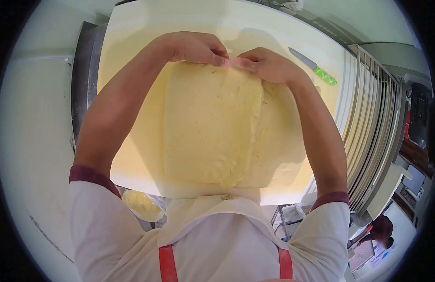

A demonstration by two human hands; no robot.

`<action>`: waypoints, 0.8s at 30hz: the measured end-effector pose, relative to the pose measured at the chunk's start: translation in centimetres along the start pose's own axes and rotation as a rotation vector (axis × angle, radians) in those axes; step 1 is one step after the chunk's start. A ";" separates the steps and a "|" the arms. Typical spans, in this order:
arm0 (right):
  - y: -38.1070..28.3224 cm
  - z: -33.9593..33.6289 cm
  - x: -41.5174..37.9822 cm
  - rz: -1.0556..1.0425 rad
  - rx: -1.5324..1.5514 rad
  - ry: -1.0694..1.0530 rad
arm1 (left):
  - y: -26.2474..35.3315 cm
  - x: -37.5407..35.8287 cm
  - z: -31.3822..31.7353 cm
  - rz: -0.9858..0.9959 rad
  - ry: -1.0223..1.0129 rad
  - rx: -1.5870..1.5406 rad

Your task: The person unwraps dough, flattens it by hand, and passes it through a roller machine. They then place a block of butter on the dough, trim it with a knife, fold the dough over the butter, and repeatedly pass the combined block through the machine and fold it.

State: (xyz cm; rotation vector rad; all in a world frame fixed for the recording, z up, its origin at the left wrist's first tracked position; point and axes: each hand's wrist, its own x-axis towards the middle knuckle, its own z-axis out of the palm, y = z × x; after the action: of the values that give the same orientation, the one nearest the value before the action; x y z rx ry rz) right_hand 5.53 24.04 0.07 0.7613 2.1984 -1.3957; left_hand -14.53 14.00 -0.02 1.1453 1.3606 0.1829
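Head view looks straight down, and its round frame cuts off the corners, so the room edges are dark and bent. The big dough slab (213, 127) lies in the middle of the pale worktop (133, 56); it is thick, soft yellow, with a slightly rough, creased surface and one raised fold running along its right part. Its near end is hidden behind the person's white apron. At the far edge of the dough the left hand (198, 47) and the right hand (267, 63) meet, fingers closed and pinching the dough edge; the fingertips themselves are tucked under, so how deep they grip I cannot tell. Beyond the dough, to its right, a small knife (314, 66) with a grey blade and green handle lies on the worktop, apart from the hands. Right of the dough stands a metal rack (372, 122) of thin bars, partly cut off.
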 end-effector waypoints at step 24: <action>-2.3 2.0 2.3 -0.150 0.098 0.147 | -1.9 -3.0 0.6 0.052 0.252 0.101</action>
State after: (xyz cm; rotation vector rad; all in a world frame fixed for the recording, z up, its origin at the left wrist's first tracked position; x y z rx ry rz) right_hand 2.42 21.94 -0.60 0.7687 2.3564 -1.5762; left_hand -15.86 10.65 0.47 1.2747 1.5772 0.3075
